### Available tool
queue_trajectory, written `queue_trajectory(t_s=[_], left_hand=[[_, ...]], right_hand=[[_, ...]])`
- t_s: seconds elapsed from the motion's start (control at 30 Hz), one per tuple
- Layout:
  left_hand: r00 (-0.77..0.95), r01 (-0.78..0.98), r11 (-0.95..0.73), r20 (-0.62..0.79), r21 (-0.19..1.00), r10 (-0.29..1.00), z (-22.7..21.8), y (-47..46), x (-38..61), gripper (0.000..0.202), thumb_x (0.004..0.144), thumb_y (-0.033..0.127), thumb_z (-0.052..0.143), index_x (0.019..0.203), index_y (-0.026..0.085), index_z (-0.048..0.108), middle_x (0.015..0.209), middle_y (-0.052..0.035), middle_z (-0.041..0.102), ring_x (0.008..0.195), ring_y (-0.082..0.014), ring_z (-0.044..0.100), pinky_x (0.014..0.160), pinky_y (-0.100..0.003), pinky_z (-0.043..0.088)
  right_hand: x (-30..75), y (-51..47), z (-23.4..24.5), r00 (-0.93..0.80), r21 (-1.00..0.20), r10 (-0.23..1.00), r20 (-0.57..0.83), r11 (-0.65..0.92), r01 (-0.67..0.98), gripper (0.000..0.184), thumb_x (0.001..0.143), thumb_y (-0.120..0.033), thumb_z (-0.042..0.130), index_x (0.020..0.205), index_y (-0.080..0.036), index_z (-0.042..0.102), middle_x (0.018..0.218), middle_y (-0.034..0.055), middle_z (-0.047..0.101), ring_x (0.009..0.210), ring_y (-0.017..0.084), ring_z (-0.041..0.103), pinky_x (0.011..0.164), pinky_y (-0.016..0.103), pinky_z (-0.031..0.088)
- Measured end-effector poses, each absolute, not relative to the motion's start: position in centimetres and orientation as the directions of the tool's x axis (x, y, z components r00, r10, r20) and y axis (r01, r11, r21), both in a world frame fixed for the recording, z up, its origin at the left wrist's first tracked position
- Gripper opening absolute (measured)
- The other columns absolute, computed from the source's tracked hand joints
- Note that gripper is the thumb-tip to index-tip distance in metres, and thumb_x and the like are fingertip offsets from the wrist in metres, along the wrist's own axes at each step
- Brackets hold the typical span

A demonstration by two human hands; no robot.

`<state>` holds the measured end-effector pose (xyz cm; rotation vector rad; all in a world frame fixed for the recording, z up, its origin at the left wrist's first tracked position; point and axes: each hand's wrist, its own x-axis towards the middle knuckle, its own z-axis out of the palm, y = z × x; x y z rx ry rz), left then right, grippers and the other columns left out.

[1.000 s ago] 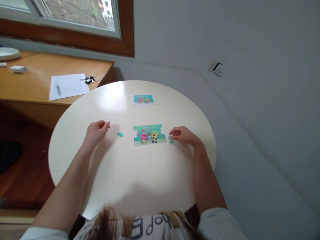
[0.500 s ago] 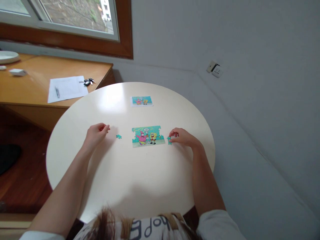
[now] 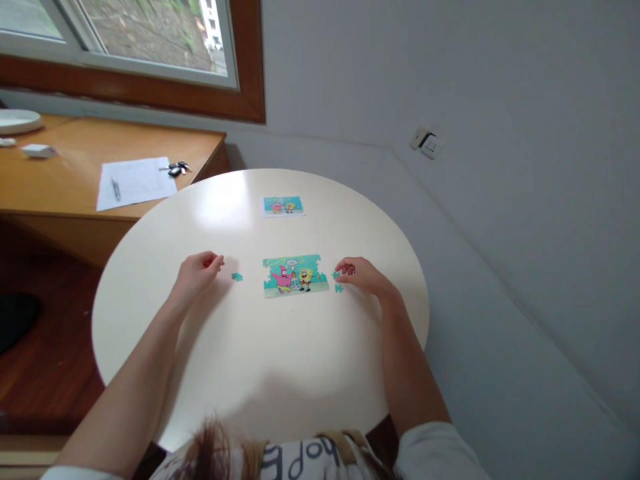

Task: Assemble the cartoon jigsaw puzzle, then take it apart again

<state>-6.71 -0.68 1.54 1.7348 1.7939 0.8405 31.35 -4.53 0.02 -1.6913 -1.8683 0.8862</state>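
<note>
A mostly joined cartoon jigsaw puzzle (image 3: 295,276) lies flat on the round table, with gaps along its left and right edges. To its right, my right hand (image 3: 364,275) pinches a small teal puzzle piece (image 3: 335,275) between thumb and fingertips, close to the tabletop. Just below that, another teal piece (image 3: 339,289) rests on the table. My left hand (image 3: 201,272) is closed, thumb against fingers; whether anything is in it I cannot make out. Between that hand and the puzzle lies one loose teal piece (image 3: 237,277).
Behind the puzzle lies a small printed card (image 3: 283,206) with the same picture. The round white table (image 3: 280,360) stands against a wooden desk (image 3: 200,137) bearing a paper sheet (image 3: 137,183), a pen (image 3: 116,189) and keys (image 3: 175,169). A wall rises at right.
The pieces by my right hand, bunched together before, now show as two apart, the held one slightly above the other. My left hand has shifted slightly right.
</note>
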Motion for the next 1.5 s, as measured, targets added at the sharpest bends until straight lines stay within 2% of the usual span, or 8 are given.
queue_trajectory(t_s=[0.17, 0.47, 0.77, 1.1, 1.27, 1.5], left_hand=[[-0.052, 0.729, 0.009, 0.043, 0.685, 0.998, 1.8, -1.0, -6.2, 0.038, 0.069, 0.051, 0.043, 0.065, 0.018, 0.061, 0.062, -0.0050, 0.061, 0.061, -0.0196, 0.055, 0.056, -0.029, 0.035], [-0.030, 0.754, -0.015, 0.057, 0.656, 0.998, 1.6, -1.1, -6.0, 0.038, 0.071, 0.050, 0.042, 0.065, 0.018, 0.061, 0.063, -0.0051, 0.063, 0.063, -0.0199, 0.056, 0.058, -0.029, 0.036], [-0.013, 0.756, -0.022, 0.048, 0.655, 0.999, 1.7, -1.3, -5.9, 0.037, 0.073, 0.050, 0.042, 0.065, 0.018, 0.060, 0.062, -0.0043, 0.063, 0.062, -0.0194, 0.056, 0.059, -0.029, 0.036], [-0.010, 0.737, -0.045, 0.076, 0.675, 0.997, 2.1, -1.5, -5.5, 0.037, 0.072, 0.050, 0.043, 0.063, 0.019, 0.060, 0.061, -0.0041, 0.062, 0.059, -0.0186, 0.054, 0.057, -0.029, 0.037], [0.005, 0.727, -0.060, 0.082, 0.684, 0.997, 1.9, -1.3, -5.5, 0.037, 0.071, 0.050, 0.043, 0.064, 0.019, 0.060, 0.061, -0.0041, 0.062, 0.059, -0.0185, 0.054, 0.056, -0.029, 0.035], [0.017, 0.734, -0.063, 0.074, 0.676, 0.997, 2.1, -1.4, -5.2, 0.035, 0.070, 0.050, 0.043, 0.062, 0.019, 0.058, 0.058, -0.0033, 0.059, 0.058, -0.0184, 0.052, 0.057, -0.029, 0.034]], right_hand=[[31.3, -4.3, -0.4, -0.117, -0.720, 0.990, -0.077, 0.026, 0.693, 0.019, 0.062, -0.026, 0.067, 0.078, -0.015, 0.068, 0.066, -0.0013, 0.057, 0.061, 0.011, 0.049, 0.058, 0.023, 0.036], [31.2, -4.4, -0.3, -0.126, -0.671, 0.992, -0.018, 0.081, 0.737, 0.016, 0.062, -0.021, 0.066, 0.078, -0.017, 0.067, 0.068, -0.0013, 0.057, 0.066, 0.012, 0.052, 0.063, 0.024, 0.039], [30.6, -4.1, -1.0, -0.120, -0.816, 0.993, -0.004, 0.066, 0.575, 0.014, 0.062, -0.022, 0.064, 0.075, -0.017, 0.062, 0.067, -0.0010, 0.061, 0.064, 0.012, 0.054, 0.063, 0.025, 0.044], [29.3, -3.6, -1.2, 0.000, -0.854, 0.996, 0.086, 0.074, 0.516, 0.014, 0.068, -0.028, 0.060, 0.077, -0.017, 0.061, 0.073, 0.0017, 0.064, 0.067, 0.012, 0.057, 0.069, 0.028, 0.047], [28.3, -3.4, -1.6, 0.007, -0.918, 0.999, 0.047, 0.041, 0.395, 0.021, 0.065, -0.035, 0.064, 0.075, -0.017, 0.060, 0.071, 0.0022, 0.064, 0.068, 0.014, 0.060, 0.069, 0.028, 0.049], [27.9, -3.5, -1.4, -0.022, -0.926, 0.999, 0.026, 0.032, 0.377, 0.017, 0.067, -0.030, 0.061, 0.076, -0.016, 0.064, 0.074, 0.0039, 0.068, 0.071, 0.015, 0.062, 0.073, 0.030, 0.050]])
